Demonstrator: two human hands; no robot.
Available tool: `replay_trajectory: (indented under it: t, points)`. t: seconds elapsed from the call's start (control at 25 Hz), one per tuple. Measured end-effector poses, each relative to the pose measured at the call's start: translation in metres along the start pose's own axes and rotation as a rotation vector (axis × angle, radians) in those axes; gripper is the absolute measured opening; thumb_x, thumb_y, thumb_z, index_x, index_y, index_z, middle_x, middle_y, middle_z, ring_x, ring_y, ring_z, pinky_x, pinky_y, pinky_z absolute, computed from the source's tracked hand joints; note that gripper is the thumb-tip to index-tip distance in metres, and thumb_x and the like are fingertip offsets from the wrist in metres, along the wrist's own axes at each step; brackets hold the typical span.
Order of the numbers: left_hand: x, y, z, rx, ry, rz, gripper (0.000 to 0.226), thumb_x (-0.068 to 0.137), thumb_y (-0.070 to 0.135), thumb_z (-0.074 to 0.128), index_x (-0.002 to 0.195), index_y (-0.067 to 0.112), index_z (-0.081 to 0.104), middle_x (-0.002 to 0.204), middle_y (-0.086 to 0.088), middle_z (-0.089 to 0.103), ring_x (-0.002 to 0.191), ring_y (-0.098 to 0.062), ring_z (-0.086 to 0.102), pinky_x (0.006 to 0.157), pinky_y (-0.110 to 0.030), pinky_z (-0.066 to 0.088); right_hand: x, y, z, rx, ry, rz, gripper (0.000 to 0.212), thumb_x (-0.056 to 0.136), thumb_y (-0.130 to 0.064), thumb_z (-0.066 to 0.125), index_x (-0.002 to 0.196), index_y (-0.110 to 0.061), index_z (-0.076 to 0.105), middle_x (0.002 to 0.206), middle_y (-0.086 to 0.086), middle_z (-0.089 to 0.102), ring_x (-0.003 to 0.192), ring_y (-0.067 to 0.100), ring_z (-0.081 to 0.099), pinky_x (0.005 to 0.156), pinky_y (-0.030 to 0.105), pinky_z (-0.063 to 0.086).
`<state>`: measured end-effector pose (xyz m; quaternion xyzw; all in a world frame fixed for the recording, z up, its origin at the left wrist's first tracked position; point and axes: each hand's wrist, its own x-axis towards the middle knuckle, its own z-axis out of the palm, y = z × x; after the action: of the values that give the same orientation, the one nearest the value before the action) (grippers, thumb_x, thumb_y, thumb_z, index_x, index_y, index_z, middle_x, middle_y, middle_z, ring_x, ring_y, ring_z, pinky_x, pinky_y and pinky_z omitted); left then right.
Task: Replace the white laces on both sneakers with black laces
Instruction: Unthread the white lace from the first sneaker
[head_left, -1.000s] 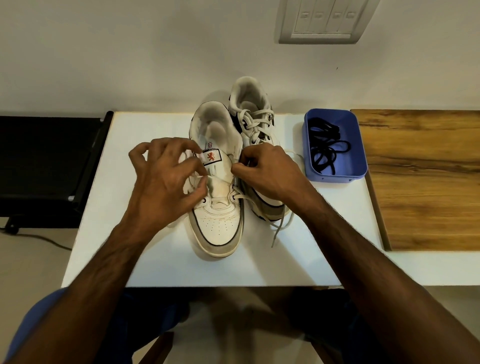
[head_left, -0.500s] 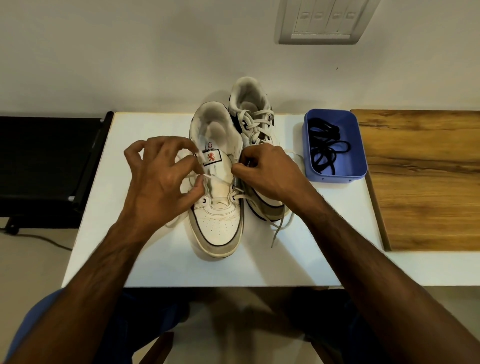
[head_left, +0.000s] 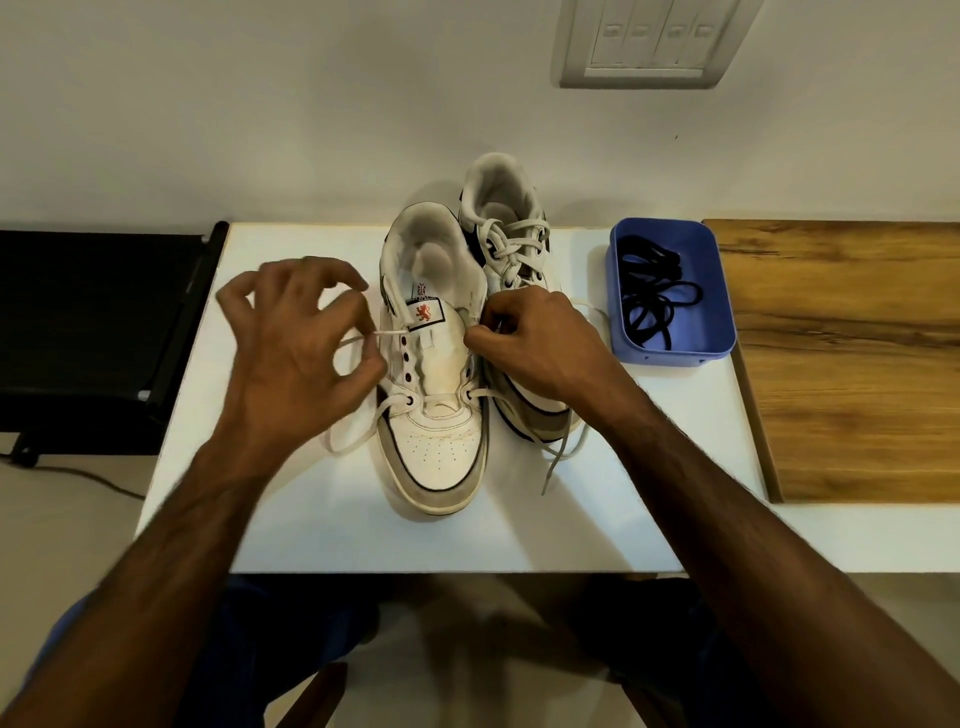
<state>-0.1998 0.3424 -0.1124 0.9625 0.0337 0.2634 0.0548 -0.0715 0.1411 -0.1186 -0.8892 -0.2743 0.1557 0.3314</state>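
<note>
Black stand (head_left: 78, 322): left of the counter, beside its edge; a cable runs on the floor under it.
Counter (head_left: 291, 509): white top against the wall, carrying both sneakers and the tub.
Left hand (head_left: 296, 353): left of the near sneaker, thumb and forefinger pinching the white lace end, other fingers curled and spread above.
White lace (head_left: 358, 415): one end pulled out sideways to the left hand; a loose loop lies on the counter beside the near sneaker's toe; it is threaded only through the lowest eyelets, the upper eyelets bare.
Near sneaker (head_left: 436, 436): toe toward the person, tongue exposed, red lion label at the tongue's top.
Right hand (head_left: 540, 353): fingers curled, pinching the lace at the near sneaker's right eyelet row; it covers the middle of the far sneaker.
Far sneaker (head_left: 509, 228): touching the near one on its right and set further back, laced in white at the top, loose ends trailing onto the counter.
Tub (head_left: 675, 353): blue, rectangular, right of the sneakers near the counter's edge.
Black laces (head_left: 649, 296): a loose tangle inside the tub, nothing else with them.
Wood board (head_left: 852, 364): right of the tub, beside it.
</note>
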Motion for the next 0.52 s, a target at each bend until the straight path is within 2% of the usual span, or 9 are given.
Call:
replay_trajectory:
  t: [0.08, 0.2, 0.32, 0.4, 0.52]
  points:
    - [-0.002, -0.010, -0.008, 0.021, -0.033, -0.058, 0.009, 0.078, 0.026, 0.062, 0.080, 0.017, 0.063, 0.113, -0.001, 0.063, 0.110, -0.027, 0.050, 0.090, -0.041, 0.023, 0.000, 0.001, 0.001, -0.002, -0.003, -0.002, 0.021, 0.085, -0.042, 0.061, 0.071, -0.027, 0.062, 0.068, -0.012, 0.061, 0.066, 0.009, 0.058, 0.060, 0.027, 0.041]
    - [-0.007, -0.016, -0.003, 0.044, -0.250, -0.105, 0.016, 0.076, 0.036, 0.054, 0.079, 0.022, 0.062, 0.108, 0.003, 0.060, 0.108, -0.025, 0.050, 0.095, -0.043, 0.023, -0.001, 0.000, 0.002, -0.027, -0.004, -0.005, 0.022, 0.086, -0.046, 0.059, 0.076, -0.026, 0.063, 0.072, -0.011, 0.062, 0.069, 0.010, 0.060, 0.061, 0.031, 0.046]
    - [-0.008, -0.015, 0.001, -0.006, -0.333, -0.093, 0.025, 0.079, 0.044, 0.055, 0.094, 0.027, 0.063, 0.110, 0.005, 0.055, 0.107, -0.023, 0.049, 0.090, -0.042, 0.026, -0.005, -0.002, 0.001, -0.051, -0.010, -0.012, 0.022, 0.089, -0.047, 0.058, 0.080, -0.027, 0.061, 0.074, -0.013, 0.062, 0.072, 0.009, 0.059, 0.065, 0.032, 0.049]
    - [-0.006, -0.007, 0.002, -0.138, -0.309, -0.041, 0.029, 0.083, 0.046, 0.058, 0.103, 0.026, 0.063, 0.107, 0.007, 0.053, 0.101, -0.019, 0.047, 0.083, -0.035, 0.024, -0.008, -0.004, 0.001, -0.065, -0.009, -0.009, 0.022, 0.092, -0.047, 0.056, 0.082, -0.029, 0.060, 0.074, -0.015, 0.060, 0.073, 0.008, 0.059, 0.066, 0.032, 0.049]
    - [-0.009, 0.012, 0.009, -0.198, -0.368, 0.122, 0.027, 0.087, 0.048, 0.060, 0.101, 0.026, 0.068, 0.102, 0.007, 0.052, 0.096, -0.016, 0.045, 0.080, -0.034, 0.025, -0.012, -0.010, 0.003, -0.123, 0.020, 0.032, 0.026, 0.094, -0.052, 0.054, 0.086, -0.028, 0.061, 0.076, -0.014, 0.060, 0.076, 0.012, 0.060, 0.068, 0.033, 0.050]
